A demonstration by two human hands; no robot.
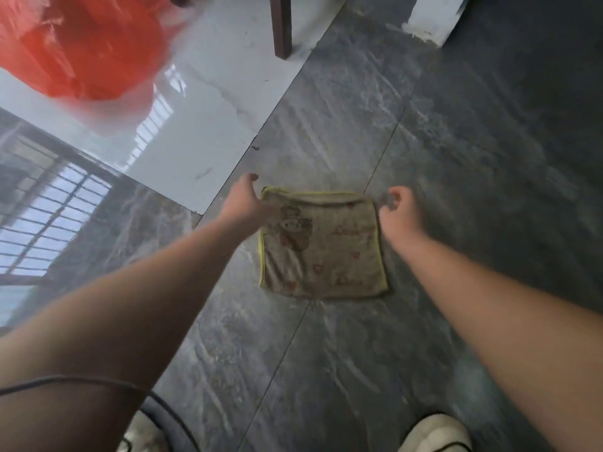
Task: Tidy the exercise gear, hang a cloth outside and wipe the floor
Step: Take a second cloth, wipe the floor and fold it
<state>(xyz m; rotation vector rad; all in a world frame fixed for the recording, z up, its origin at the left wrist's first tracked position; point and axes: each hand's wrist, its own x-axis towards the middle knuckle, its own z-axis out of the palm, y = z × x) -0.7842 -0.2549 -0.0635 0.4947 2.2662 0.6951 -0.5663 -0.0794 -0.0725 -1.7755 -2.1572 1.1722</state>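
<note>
Dark floor [456, 158]: left hand [243, 200] and right hand [399, 207] each pinch the cloth's [323, 246] far corners.

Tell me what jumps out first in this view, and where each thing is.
A small square cloth with yellow trim and a cartoon print lies flat on the dark grey floor tiles, mid-frame. The left hand touches its far left corner; the right hand is curled at its far right corner. A blurred orange plastic bag fills the upper left.

A soft terry cloth [323, 246] lies on glossy, streaked grey stone-look floor tiles [456, 158].
</note>
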